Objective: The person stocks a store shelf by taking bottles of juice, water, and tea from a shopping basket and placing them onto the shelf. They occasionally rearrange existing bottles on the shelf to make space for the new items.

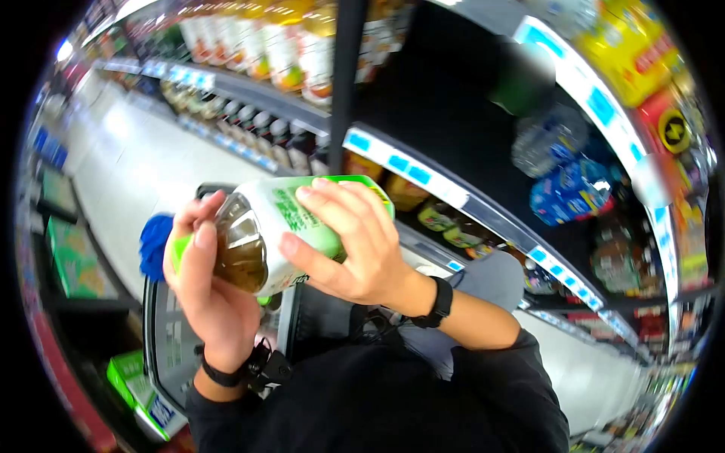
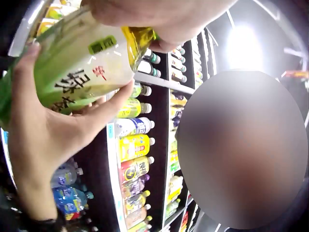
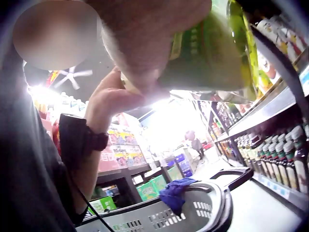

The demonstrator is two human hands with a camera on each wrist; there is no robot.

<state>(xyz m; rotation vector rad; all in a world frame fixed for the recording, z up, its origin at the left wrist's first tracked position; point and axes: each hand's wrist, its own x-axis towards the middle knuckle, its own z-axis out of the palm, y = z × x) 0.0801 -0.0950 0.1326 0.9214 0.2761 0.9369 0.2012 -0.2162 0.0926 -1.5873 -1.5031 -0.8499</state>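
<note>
A large bottle (image 1: 302,215) with a white and green label and brown liquid lies tilted between both hands. At its green cap end, the left hand (image 1: 215,283) curls its fingers and thumb around the top. The right hand (image 1: 355,253) grips the labelled body with fingers spread and thumb across it. In the left wrist view the bottle (image 2: 82,63) shows dark characters, the right hand (image 2: 58,130) around it and the left hand (image 2: 154,14) near the neck. The right wrist view has the bottle (image 3: 210,63) partly behind the right hand (image 3: 145,41); the left hand (image 3: 113,94) is beyond.
A grey basket (image 3: 193,209) stands below the hands with a blue cloth (image 3: 175,192) over its rim. Shelves of bottles with a price-tag rail (image 1: 408,170) run along the right. Boxes (image 1: 75,257) line the left side. Pale floor (image 1: 124,136) lies between.
</note>
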